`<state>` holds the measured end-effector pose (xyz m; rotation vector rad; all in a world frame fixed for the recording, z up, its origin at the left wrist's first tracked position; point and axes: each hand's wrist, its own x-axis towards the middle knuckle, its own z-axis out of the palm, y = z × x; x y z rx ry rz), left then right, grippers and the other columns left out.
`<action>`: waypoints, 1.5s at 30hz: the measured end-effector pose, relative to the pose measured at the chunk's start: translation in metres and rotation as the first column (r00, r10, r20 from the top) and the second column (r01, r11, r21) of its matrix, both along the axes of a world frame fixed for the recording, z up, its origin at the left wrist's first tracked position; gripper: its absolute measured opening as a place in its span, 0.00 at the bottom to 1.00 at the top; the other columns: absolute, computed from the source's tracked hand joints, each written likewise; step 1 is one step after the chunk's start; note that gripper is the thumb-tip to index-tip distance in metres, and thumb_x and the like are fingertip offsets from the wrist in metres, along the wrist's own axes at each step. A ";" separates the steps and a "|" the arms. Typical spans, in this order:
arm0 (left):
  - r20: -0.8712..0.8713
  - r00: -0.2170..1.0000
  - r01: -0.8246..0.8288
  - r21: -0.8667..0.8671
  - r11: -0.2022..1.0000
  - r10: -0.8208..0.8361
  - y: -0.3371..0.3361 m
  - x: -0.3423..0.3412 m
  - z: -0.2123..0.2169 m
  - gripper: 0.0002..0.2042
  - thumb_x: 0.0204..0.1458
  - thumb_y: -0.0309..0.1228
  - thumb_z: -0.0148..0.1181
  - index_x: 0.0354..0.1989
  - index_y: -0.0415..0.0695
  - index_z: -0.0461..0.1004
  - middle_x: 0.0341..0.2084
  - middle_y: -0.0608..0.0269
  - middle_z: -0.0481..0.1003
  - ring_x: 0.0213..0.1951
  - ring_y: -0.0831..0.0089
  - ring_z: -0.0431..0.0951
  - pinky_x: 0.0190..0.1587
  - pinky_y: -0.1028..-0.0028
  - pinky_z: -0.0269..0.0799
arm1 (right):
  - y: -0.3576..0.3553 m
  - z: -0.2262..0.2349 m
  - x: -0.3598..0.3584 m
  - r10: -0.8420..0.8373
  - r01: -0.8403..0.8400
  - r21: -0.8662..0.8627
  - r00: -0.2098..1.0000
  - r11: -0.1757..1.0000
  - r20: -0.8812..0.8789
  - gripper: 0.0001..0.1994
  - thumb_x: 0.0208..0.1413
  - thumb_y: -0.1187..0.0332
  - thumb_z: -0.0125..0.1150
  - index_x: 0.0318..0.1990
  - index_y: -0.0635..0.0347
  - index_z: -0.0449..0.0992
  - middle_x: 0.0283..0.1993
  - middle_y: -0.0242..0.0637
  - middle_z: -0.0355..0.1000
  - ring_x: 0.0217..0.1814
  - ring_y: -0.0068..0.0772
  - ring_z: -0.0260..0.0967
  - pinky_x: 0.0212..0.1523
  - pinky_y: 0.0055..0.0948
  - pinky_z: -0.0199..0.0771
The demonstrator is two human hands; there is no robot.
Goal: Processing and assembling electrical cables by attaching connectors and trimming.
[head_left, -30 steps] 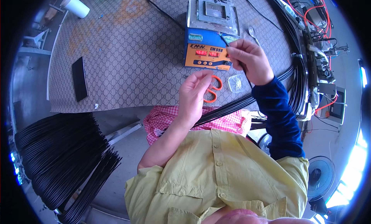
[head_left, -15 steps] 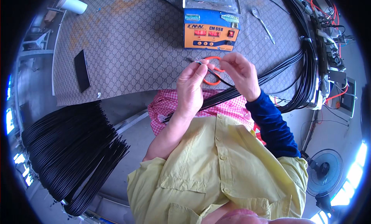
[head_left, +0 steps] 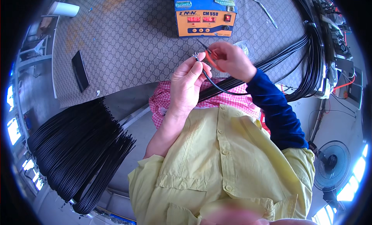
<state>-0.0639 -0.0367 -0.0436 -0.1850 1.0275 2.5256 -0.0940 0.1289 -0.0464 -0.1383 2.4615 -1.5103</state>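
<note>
Between the thumb and fingers of my left hand point(head_left: 186, 75) is a black cable point(head_left: 211, 80), whose end shows short, fanned-out wire strands point(head_left: 195, 55). From there the cable curves right, under my right hand point(head_left: 235, 61). That hand is closed around a pair of scissors with orange handles point(head_left: 211, 60); the dark blades point up and left, just beyond the strands and apart from them. A small clear round dish point(head_left: 243, 47) lies on the table behind my right hand. A long bundle of black cables point(head_left: 267, 68) runs below both hands toward the right.
A blue and orange box with red digital displays point(head_left: 203, 24) stands ahead. A phone point(head_left: 80, 71), a white roll point(head_left: 64, 9) and a spoon point(head_left: 263, 9) rest on the patterned table point(head_left: 128, 50). Many black cables point(head_left: 73, 147) hang at lower left. A fan point(head_left: 331, 165) stands right.
My right hand has picked up the orange-handled scissors from the table and holds them beside the cable end. The strands now stand fanned out above my left fingers.
</note>
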 end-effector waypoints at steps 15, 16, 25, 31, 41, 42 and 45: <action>0.049 0.999 0.023 0.003 1.000 -0.023 0.004 0.001 -0.003 0.12 0.52 0.28 0.50 0.44 0.37 0.67 0.25 0.65 0.70 0.28 0.79 0.68 0.34 0.80 0.65 | 0.016 0.039 0.024 0.201 -0.120 -0.332 0.954 0.935 0.221 0.17 0.49 0.60 0.57 0.38 0.66 0.72 0.26 0.34 0.71 0.29 0.17 0.66 0.30 0.18 0.66; 0.047 0.999 0.026 -0.009 1.000 -0.026 0.004 0.001 -0.003 0.12 0.52 0.28 0.50 0.44 0.37 0.67 0.24 0.66 0.70 0.28 0.80 0.68 0.34 0.80 0.65 | 0.016 0.037 0.024 0.200 -0.122 -0.334 0.957 0.935 0.211 0.17 0.49 0.60 0.58 0.38 0.66 0.72 0.25 0.34 0.71 0.29 0.17 0.66 0.30 0.18 0.66; 0.082 0.996 0.027 -0.009 1.000 -0.026 0.006 0.001 -0.002 0.12 0.53 0.26 0.48 0.45 0.37 0.66 0.25 0.66 0.69 0.29 0.80 0.69 0.35 0.78 0.68 | 0.015 0.030 0.026 0.211 -0.145 -0.320 0.961 0.936 0.181 0.15 0.49 0.61 0.58 0.38 0.65 0.72 0.23 0.32 0.68 0.25 0.15 0.61 0.27 0.19 0.64; 0.096 0.995 0.042 -0.010 0.999 -0.041 0.005 0.000 -0.002 0.12 0.53 0.26 0.47 0.45 0.37 0.66 0.24 0.66 0.70 0.28 0.80 0.70 0.34 0.78 0.69 | 0.014 0.024 0.027 0.198 -0.136 -0.339 0.967 0.931 0.157 0.15 0.49 0.62 0.58 0.38 0.65 0.72 0.23 0.32 0.68 0.25 0.15 0.60 0.26 0.19 0.64; 0.110 0.993 0.051 -0.030 0.998 -0.047 0.006 0.000 -0.001 0.12 0.53 0.28 0.48 0.45 0.39 0.67 0.24 0.68 0.70 0.26 0.83 0.69 0.30 0.82 0.66 | 0.017 0.028 0.025 0.235 -0.169 -0.261 0.939 0.951 0.249 0.15 0.50 0.66 0.56 0.43 0.67 0.70 0.30 0.29 0.70 0.31 0.14 0.63 0.34 0.15 0.65; 0.115 0.992 0.054 -0.031 0.998 -0.050 0.006 0.000 -0.001 0.12 0.53 0.28 0.48 0.45 0.39 0.67 0.24 0.68 0.70 0.26 0.83 0.69 0.30 0.82 0.66 | 0.017 0.027 0.025 0.228 -0.162 -0.262 0.942 0.951 0.247 0.15 0.50 0.66 0.56 0.43 0.67 0.70 0.29 0.29 0.70 0.30 0.13 0.63 0.33 0.15 0.65; 0.131 0.990 0.057 -0.031 0.998 -0.053 0.006 0.000 -0.001 0.12 0.53 0.28 0.48 0.44 0.39 0.67 0.23 0.68 0.70 0.26 0.83 0.69 0.29 0.82 0.65 | 0.016 0.031 0.024 0.242 -0.216 -0.151 0.953 0.965 0.182 0.15 0.50 0.66 0.57 0.43 0.66 0.70 0.26 0.28 0.69 0.28 0.13 0.61 0.30 0.15 0.64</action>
